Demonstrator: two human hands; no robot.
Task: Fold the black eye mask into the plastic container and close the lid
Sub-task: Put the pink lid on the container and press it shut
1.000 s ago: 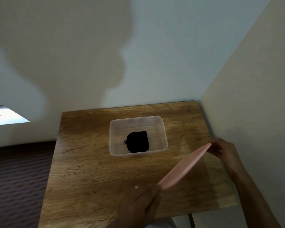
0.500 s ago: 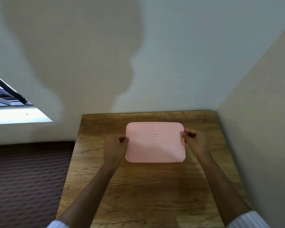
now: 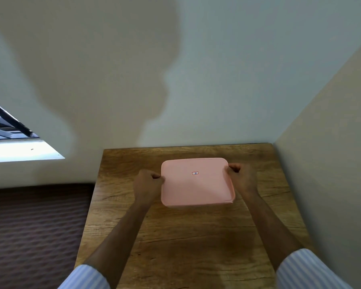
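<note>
**Pink lid held flat over the container, both hands at its ends**

A pink lid lies level over the middle of the wooden counter, a little toward the far edge, and covers what sits under it. Only a thin strip of something clear shows below its near edge, so the plastic container is almost wholly hidden and the black eye mask cannot be seen at all. Whether the lid is pressed fully home I cannot tell.

The left hand pinches the lid's left edge, its grip closed tight with thumb on top and fingers curled under. The right hand does the same at the far right corner, its grip narrow and closed on the rim. Both forearms reach out from the near side, with striped sleeves pushed back near the elbows.

A small red-bordered label sits near the centre of the lid. The counter stands in a corner, walls at its far and right sides. To the left lies a dark ribbed floor covering, and a bright window opening shows farther left.
</note>
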